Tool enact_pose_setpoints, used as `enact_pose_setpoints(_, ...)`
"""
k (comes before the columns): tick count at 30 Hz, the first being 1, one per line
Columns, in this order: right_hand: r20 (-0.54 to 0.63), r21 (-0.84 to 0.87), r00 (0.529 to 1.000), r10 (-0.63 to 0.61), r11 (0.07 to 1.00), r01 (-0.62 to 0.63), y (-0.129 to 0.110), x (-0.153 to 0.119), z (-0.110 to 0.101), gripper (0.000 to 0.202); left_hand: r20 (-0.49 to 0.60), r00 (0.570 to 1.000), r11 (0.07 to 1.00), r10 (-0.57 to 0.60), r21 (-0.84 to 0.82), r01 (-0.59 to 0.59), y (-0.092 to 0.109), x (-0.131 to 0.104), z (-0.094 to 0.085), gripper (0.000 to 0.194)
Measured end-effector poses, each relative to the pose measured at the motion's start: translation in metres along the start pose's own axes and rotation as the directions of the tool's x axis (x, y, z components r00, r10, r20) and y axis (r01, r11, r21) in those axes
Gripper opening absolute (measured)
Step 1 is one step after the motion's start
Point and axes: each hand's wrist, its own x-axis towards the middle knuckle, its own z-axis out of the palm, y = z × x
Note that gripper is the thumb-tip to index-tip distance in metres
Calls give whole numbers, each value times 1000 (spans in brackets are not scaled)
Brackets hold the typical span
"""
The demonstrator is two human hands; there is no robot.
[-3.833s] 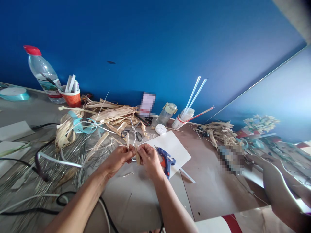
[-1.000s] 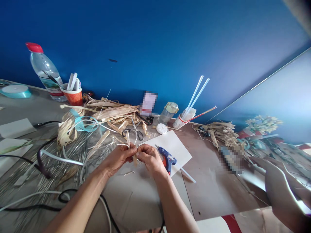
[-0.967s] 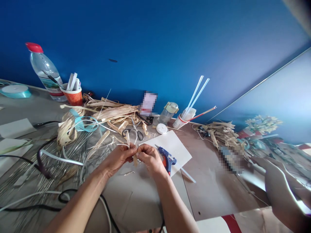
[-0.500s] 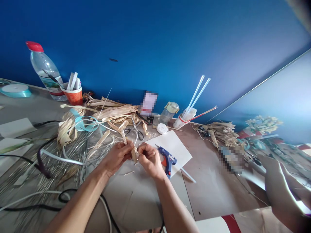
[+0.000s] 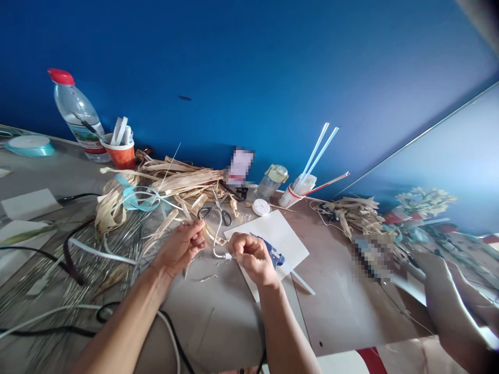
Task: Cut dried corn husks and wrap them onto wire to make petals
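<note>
My left hand (image 5: 181,246) is closed over the desk, thumb against the fingers. Whatever it may pinch is too small to make out. To its right, my right hand (image 5: 252,255) is also closed, fingertips pressed together; I cannot make out what they hold. The end of a white cable (image 5: 214,244) reaches these fingertips, and I cannot tell whether it is gripped. Pale dried husk strips (image 5: 197,203) lie just beyond my hands. Behind my right hand a blue glue gun (image 5: 276,254) rests on a white sheet (image 5: 286,236), partly hidden. Scissors (image 5: 220,208) lie beyond, between both hands.
Dried husks (image 5: 187,179) are piled by the blue wall. Thin metal wires (image 5: 128,249) and cables cover the left side. A bottle (image 5: 80,117), an orange cup (image 5: 121,156), a jar (image 5: 271,182) and a white cup (image 5: 290,197) stand behind. A co-worker's arm (image 5: 448,291) is at right.
My hands have moved apart, the left slightly left and the right to the right. The piece of dried husk held between them earlier no longer shows there.
</note>
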Motion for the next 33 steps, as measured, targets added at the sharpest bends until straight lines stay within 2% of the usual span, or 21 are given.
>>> enact_pose_setpoints(4, -37, 69, 999, 38, 997, -35, -1, 4, -8, 24, -5, 1000, 1000, -21, 19, 21, -2, 4, -2, 35)
enact_pose_setpoints(6, -141, 57, 989, 45, 998, -37, 1, 7, -7, 20, -17, 999, 999, -46, 24, 46, -4, 5, -3, 32)
enact_pose_setpoints(9, -344, -69, 939, 12, 997, -38, 6, 12, -3, 7, -35, 997, 996, -69, 55, 71, -7, 6, -3, 28)
enact_pose_setpoints(11, -394, -139, 919, 1, 988, -60, 10, 13, 0, 10, -21, 997, 993, -70, 98, 72, -8, 5, -2, 27)
enact_pose_setpoints(14, -345, -170, 938, 31, 981, -95, 13, 13, 3, 18, 13, 998, 985, -54, 166, 51, -8, 3, 0, 27)
enact_pose_setpoints(17, -293, -175, 955, 43, 980, -97, 14, 12, 8, 17, 21, 999, 974, -27, 227, 22, -8, 1, 3, 28)
enact_pose_setpoints(21, -227, -122, 963, 145, 977, -175, 16, 13, 17, 23, 18, 1000, 957, -6, 288, 0, -11, 1, 4, 28)
enact_pose_setpoints(26, -224, 1, 952, 209, 977, -214, 19, 16, 23, 32, 105, 994, 930, 15, 363, -52, -14, 1, 3, 25)
enact_pose_setpoints(29, -218, 120, 954, 208, 975, -185, 17, 17, 17, 27, 138, 990, 921, 34, 381, -84, -15, -1, 4, 30)
enact_pose_setpoints(33, -252, 365, 945, 210, 925, -108, 11, 17, 5, 18, 183, 982, 945, 37, 314, -94, -20, -1, 3, 41)
